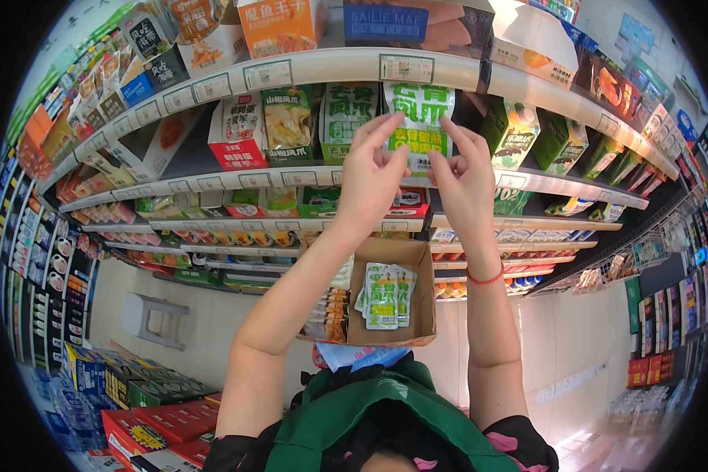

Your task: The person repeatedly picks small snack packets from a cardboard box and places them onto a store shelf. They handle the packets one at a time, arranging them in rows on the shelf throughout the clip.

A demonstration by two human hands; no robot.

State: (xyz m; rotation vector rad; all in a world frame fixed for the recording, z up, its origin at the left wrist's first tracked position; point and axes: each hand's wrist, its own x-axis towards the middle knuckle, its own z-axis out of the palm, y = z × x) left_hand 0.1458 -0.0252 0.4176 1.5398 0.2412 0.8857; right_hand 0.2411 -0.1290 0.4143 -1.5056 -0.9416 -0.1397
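Both my hands are raised at the second shelf, on either side of a green and white snack pouch point(420, 100) that stands upright in the shelf row. My left hand point(377, 159) has its fingertips at the pouch's left side, and my right hand point(460, 162) has its fingertips at the right side. Whether the fingers grip it or only touch it is unclear. Below them a cardboard box point(428, 295) holds several similar pouches point(383, 298) on its right side and brown snack packs point(333, 312) on its left.
Shelf edges with price tags point(407, 68) run above and below my hands. Beside the pouch stand a row of snack packs point(289, 124) and green drink cartons point(514, 133). A grey stool point(147, 318) stands on the floor at left, with red boxes point(153, 430) nearer me.
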